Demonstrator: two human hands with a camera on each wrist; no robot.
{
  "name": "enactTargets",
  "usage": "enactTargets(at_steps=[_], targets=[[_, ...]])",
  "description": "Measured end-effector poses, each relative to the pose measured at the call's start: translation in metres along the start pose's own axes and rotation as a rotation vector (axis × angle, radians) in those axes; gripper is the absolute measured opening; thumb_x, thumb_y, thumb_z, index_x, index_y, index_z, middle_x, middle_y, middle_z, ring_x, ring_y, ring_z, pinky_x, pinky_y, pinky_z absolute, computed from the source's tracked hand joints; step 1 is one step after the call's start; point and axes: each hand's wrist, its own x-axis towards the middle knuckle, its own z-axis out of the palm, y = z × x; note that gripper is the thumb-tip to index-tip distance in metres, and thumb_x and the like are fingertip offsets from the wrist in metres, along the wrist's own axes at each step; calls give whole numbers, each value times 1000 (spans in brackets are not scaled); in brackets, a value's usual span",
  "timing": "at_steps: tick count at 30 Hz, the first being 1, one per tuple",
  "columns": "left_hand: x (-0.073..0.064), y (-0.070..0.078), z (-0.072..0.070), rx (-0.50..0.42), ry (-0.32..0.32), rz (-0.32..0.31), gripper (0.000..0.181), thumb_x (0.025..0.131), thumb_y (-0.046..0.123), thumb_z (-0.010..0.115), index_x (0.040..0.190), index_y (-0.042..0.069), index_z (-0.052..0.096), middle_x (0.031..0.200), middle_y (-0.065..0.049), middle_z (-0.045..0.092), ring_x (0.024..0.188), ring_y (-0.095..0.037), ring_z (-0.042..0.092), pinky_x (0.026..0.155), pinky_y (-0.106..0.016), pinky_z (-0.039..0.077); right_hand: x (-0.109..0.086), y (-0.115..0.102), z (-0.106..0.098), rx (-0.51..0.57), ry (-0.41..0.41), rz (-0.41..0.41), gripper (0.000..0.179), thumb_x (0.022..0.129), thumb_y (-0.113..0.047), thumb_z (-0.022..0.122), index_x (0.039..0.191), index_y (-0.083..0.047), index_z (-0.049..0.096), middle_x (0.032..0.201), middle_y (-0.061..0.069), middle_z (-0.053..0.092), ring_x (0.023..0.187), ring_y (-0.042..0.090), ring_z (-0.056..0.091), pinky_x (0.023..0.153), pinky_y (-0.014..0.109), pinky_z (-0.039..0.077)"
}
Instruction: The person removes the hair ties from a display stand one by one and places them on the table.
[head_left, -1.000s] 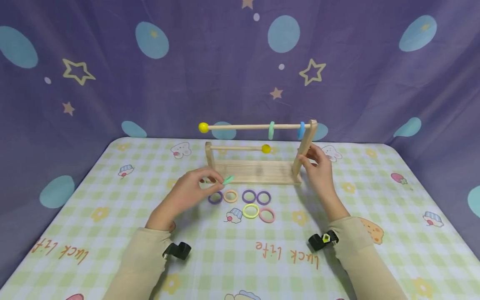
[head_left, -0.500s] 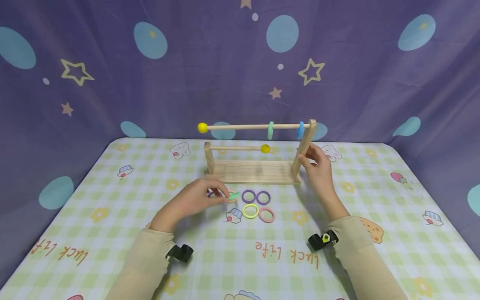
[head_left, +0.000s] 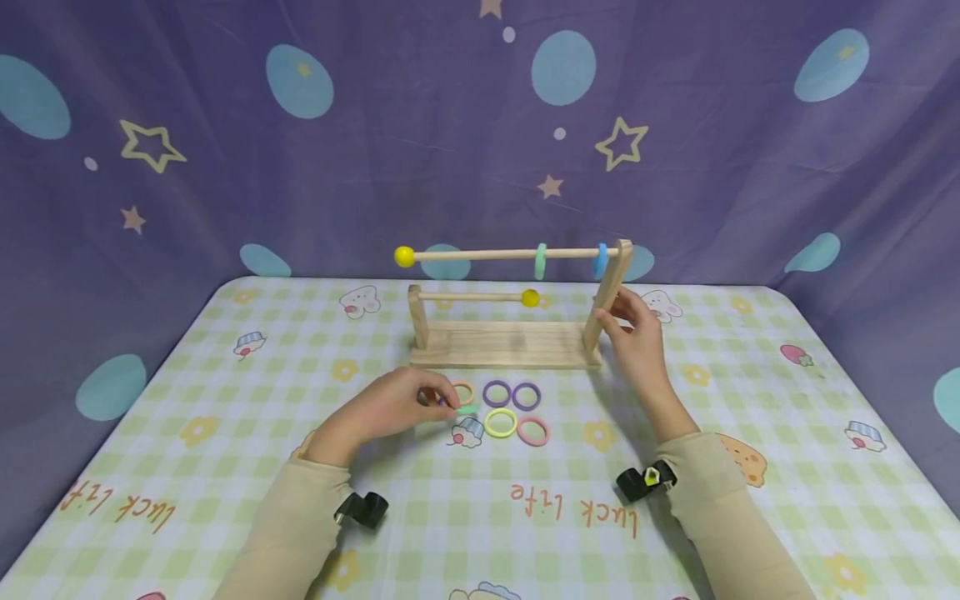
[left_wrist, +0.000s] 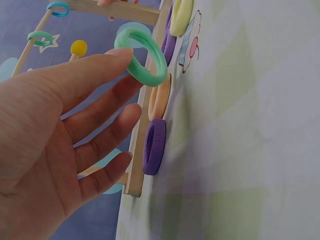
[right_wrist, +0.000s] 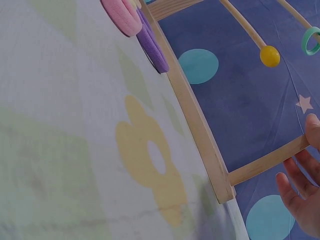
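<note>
My left hand (head_left: 393, 408) pinches a mint-green hair tie (left_wrist: 146, 76) between thumb and index finger; the other fingers are spread loosely. In the head view the tie is close over the tablecloth, just in front of an orange hair tie (head_left: 472, 393). A purple hair tie (left_wrist: 155, 147) beside the orange one is mostly hidden behind my fingers in the head view. My right hand (head_left: 637, 337) grips the tall right post (head_left: 617, 279) of a wooden rack. On the rack's upper rod (head_left: 480, 255) hang a green hair tie (head_left: 540, 262) and a blue hair tie (head_left: 600, 261).
Two purple hair ties, a yellow hair tie (head_left: 501, 436) and a pink hair tie (head_left: 534, 443) lie before the rack's base (head_left: 510, 346). The lower rod (head_left: 472, 297) is bare, with a yellow ball (head_left: 530, 297) at its end. A purple curtain (head_left: 450, 167) hangs behind.
My left hand has lowered the green hair tie from the rack's front edge toward me, past the orange tie. The right hand stays on the post.
</note>
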Motion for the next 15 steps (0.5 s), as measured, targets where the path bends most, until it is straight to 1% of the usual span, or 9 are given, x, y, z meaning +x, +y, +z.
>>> enactTargets(at_steps=[5,9,15], targets=[[0,-1,3,24,-15,-31,5,87,18,78,88,21,74,85,12,67,77,-10,60,72,-29,50,-1,0,0,3,-2,4,47,94,-14,68,137,0,54,125,19,64,106,20,59,84,23,48],[0,-1,4,32,-20,-39,5,86,19,78,87,21,74,83,12,67,76,-9,58,73,-29,49,-1,-1,0,6,0,2,47,94,-14,68,137,1,54,125,19,64,106,21,59,84,23,48],[1,-2,6,62,-30,-52,7,84,20,80,83,24,74,77,12,64,71,-9,55,67,-27,46,0,0,0,-1,7,4,48,94,-15,68,137,0,54,125,19,64,107,21,59,84,24,48]])
